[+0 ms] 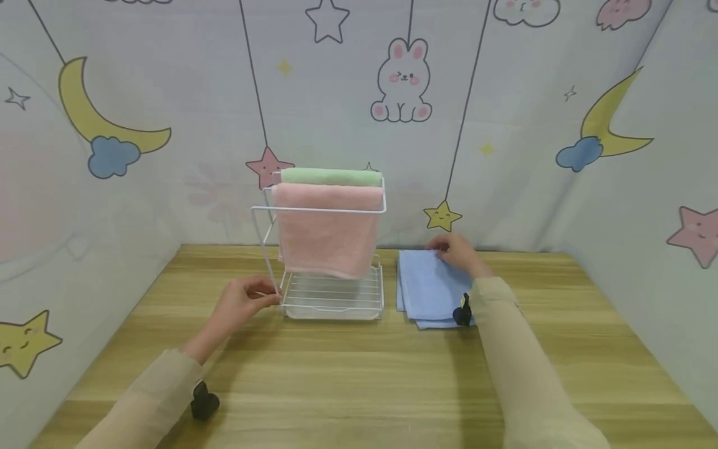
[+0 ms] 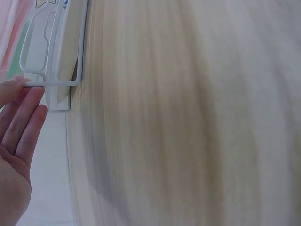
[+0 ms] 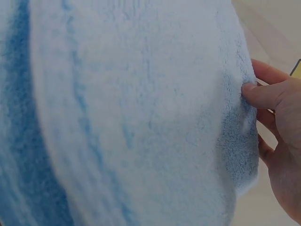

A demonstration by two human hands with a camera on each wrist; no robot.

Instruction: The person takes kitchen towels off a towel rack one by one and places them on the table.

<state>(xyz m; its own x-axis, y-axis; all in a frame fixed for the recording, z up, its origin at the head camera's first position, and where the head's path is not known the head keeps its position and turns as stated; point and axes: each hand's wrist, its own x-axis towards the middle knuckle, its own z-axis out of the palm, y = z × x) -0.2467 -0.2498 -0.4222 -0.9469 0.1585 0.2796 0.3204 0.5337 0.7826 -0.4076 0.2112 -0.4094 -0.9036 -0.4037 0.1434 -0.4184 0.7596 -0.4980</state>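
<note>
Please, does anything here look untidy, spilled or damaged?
The blue towel beside the white rack looks unevenly folded: its lower layer sticks out at the near edge. I see no spill or damage.

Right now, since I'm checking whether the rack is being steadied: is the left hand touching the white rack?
Touching. The left wrist view shows the left hand pinching the white rack by its wire, with no gap visible.

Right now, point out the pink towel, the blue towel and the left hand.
Pink towel [image 1: 328, 237], head view: hanging front.
Blue towel [image 1: 430, 288], head view: folded top.
Left hand [image 1: 240, 300], head view: its back.
</note>
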